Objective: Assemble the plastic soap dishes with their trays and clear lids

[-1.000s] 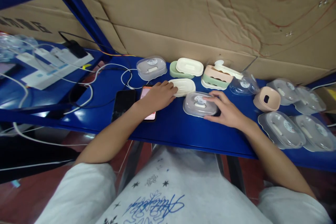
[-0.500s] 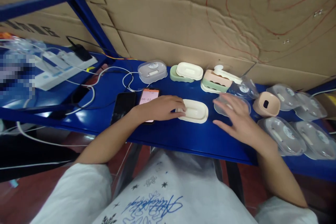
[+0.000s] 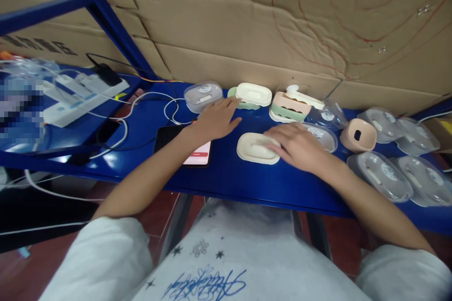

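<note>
A cream oval tray (image 3: 252, 146) lies flat on the blue table in front of me. My right hand (image 3: 296, 145) is at its right end, fingers curled over the rim and thumb on the near side. My left hand (image 3: 219, 117) is raised over the table further back, fingers stretched out and thumb apart, with nothing in it. Its fingertips are beside a second cream oval tray (image 3: 253, 94), which rests on a green wavy-edged piece (image 3: 259, 106). Whether they touch it I cannot tell. Under my left forearm a phone (image 3: 197, 157) is partly hidden.
A clear-lidded box (image 3: 204, 96) with a white cable (image 3: 155, 93) stands back left. Pink and green wavy pieces (image 3: 291, 107) are stacked at back right. Further right are a pink cup-like piece (image 3: 358, 135) and several clear lids (image 3: 383, 176). A cardboard wall (image 3: 219, 23) closes the back.
My left hand has left the near cream tray and moved back and left. My right hand has moved left onto that tray's right end. The tray lies in about the same place.
</note>
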`<move>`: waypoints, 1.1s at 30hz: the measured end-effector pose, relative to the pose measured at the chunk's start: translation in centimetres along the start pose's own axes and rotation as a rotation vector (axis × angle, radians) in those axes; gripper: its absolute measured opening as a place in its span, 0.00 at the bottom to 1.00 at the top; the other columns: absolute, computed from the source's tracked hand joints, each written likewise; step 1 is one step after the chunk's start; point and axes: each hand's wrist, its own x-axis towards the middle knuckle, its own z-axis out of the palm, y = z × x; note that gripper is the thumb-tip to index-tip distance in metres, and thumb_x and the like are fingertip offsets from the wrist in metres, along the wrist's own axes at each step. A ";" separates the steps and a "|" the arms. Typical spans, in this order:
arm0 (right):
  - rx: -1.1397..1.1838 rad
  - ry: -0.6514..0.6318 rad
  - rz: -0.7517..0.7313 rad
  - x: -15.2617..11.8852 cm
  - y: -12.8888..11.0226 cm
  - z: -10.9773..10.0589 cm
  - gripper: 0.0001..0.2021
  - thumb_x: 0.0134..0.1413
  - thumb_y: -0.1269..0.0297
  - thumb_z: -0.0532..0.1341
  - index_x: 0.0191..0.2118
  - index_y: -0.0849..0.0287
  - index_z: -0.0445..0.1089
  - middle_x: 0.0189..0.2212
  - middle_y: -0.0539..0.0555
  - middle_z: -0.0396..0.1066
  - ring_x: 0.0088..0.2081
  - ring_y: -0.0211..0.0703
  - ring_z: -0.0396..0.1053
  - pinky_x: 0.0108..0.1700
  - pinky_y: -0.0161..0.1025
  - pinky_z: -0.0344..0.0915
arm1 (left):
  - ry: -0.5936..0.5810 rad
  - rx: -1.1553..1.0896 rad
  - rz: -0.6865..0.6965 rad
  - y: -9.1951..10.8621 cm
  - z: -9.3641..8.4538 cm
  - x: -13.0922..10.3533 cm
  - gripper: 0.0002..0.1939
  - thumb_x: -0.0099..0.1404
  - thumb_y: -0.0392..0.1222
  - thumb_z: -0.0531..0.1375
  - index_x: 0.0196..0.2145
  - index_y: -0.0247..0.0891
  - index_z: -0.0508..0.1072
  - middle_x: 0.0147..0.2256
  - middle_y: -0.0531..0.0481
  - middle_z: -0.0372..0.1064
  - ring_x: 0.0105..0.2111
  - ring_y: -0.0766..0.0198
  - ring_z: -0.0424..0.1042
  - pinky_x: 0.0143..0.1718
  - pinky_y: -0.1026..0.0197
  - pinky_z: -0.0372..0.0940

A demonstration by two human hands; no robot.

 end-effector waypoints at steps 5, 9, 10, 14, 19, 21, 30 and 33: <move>0.075 -0.012 -0.112 -2.0 -2.5 3.8 0.19 0.75 0.56 0.59 0.65 0.56 0.72 0.65 0.62 0.73 0.64 0.58 0.72 0.64 0.59 0.70 | -0.060 0.158 -0.072 -0.7 1.0 3.5 0.27 0.74 0.40 0.61 0.67 0.29 0.65 0.66 0.29 0.66 0.66 0.40 0.65 0.63 0.44 0.62; 0.161 -0.008 -0.133 -3.5 -1.0 3.8 0.22 0.76 0.60 0.58 0.70 0.54 0.66 0.67 0.61 0.71 0.67 0.55 0.70 0.66 0.58 0.70 | -0.036 0.213 -0.022 0.1 0.7 3.7 0.13 0.72 0.32 0.58 0.52 0.30 0.75 0.53 0.31 0.75 0.56 0.41 0.73 0.57 0.45 0.64; 0.182 -0.005 -0.126 -3.6 -0.6 3.5 0.23 0.76 0.59 0.58 0.71 0.53 0.64 0.67 0.61 0.70 0.67 0.55 0.70 0.66 0.58 0.70 | -0.045 0.178 -0.024 0.3 0.4 3.4 0.12 0.72 0.32 0.57 0.51 0.31 0.75 0.52 0.33 0.76 0.54 0.42 0.75 0.54 0.46 0.66; 0.187 0.071 -0.056 -3.7 0.3 3.3 0.31 0.75 0.55 0.59 0.77 0.51 0.54 0.73 0.64 0.61 0.71 0.59 0.64 0.67 0.61 0.69 | -0.006 -0.103 0.034 0.8 -1.2 1.2 0.08 0.74 0.36 0.58 0.49 0.37 0.73 0.51 0.41 0.76 0.49 0.50 0.77 0.47 0.52 0.69; 0.095 0.185 0.021 -4.0 0.4 3.9 0.33 0.73 0.51 0.61 0.77 0.49 0.55 0.72 0.64 0.61 0.70 0.66 0.62 0.68 0.66 0.63 | -0.117 -0.428 0.328 1.7 -1.4 -2.1 0.06 0.77 0.41 0.57 0.49 0.40 0.71 0.47 0.46 0.76 0.46 0.57 0.77 0.50 0.55 0.69; 0.083 0.174 -0.005 -4.2 0.4 4.0 0.29 0.73 0.51 0.61 0.73 0.49 0.62 0.68 0.63 0.68 0.68 0.64 0.65 0.68 0.64 0.62 | -0.181 -0.420 0.396 2.2 -1.1 -3.0 0.05 0.77 0.40 0.57 0.47 0.40 0.72 0.47 0.45 0.76 0.48 0.56 0.76 0.50 0.55 0.69; 0.072 0.032 -0.092 -4.2 0.2 3.9 0.24 0.74 0.51 0.60 0.69 0.52 0.69 0.61 0.61 0.75 0.62 0.59 0.71 0.64 0.59 0.66 | -0.114 -0.121 0.554 4.1 1.0 -3.2 0.15 0.73 0.48 0.67 0.51 0.38 0.74 0.55 0.40 0.74 0.56 0.48 0.71 0.56 0.49 0.65; 0.028 0.018 -0.080 -4.1 0.1 3.8 0.24 0.74 0.52 0.60 0.69 0.54 0.68 0.62 0.63 0.74 0.63 0.60 0.71 0.65 0.60 0.66 | -0.103 -0.043 0.564 4.3 1.4 -3.1 0.14 0.74 0.47 0.66 0.51 0.38 0.74 0.55 0.40 0.73 0.55 0.48 0.71 0.54 0.50 0.65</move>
